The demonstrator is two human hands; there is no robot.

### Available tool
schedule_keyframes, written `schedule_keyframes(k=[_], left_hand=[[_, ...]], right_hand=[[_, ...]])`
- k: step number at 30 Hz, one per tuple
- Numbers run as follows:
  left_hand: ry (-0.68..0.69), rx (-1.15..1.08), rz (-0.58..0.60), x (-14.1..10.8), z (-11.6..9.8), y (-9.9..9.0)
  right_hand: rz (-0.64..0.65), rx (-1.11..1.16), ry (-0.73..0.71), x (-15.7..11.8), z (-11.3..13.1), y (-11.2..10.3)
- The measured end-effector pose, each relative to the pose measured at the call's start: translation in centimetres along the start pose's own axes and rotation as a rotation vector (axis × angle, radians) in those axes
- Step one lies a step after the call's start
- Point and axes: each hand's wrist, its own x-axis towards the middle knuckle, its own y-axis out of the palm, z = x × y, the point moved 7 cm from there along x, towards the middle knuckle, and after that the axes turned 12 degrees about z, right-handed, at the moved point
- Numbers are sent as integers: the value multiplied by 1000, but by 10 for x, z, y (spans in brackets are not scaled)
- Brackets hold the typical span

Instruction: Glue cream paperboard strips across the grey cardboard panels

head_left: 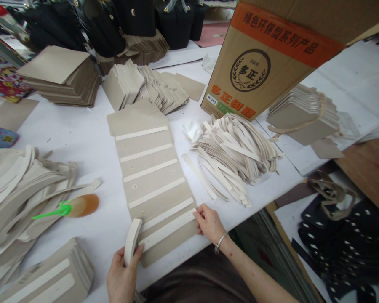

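Overlapping grey-beige board panels (150, 198) lie in a column on the table, each with a pale strip across it. My right hand (210, 224) pinches the right end of the nearest pale strip (169, 230), which lies over a panel. At that strip's left end is my left hand (124, 269), closed around a small curved bundle of pale strips (132, 240) that stands up between thumb and fingers. Whether the left thumb presses the nearest strip as well, I cannot tell for sure.
A heap of loose strips (236, 155) lies to the right, before a cardboard box (255, 63). On the left are a glue bottle with green nozzle (82, 206), more curved strips (28, 189) and stacked panels (60, 273). Board stacks (60, 75) and black bags (173, 23) stand behind.
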Motion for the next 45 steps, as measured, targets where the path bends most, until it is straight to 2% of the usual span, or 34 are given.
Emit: schedule_keyframes(k=[10,18,29,45], left_hand=[[28,-30,-36,2,1,1],[153,-130,-93,-5,-8,2],[166,-151,-114,-4,-3,5],[161,-87,-142,-11,-10,1]], right_hand=[[-21,-35,8,-1,2,-1],[1,-77,33,2,-5,1],[37,-115,50,3,-6,2],[32,-97,56,1,-1,4]])
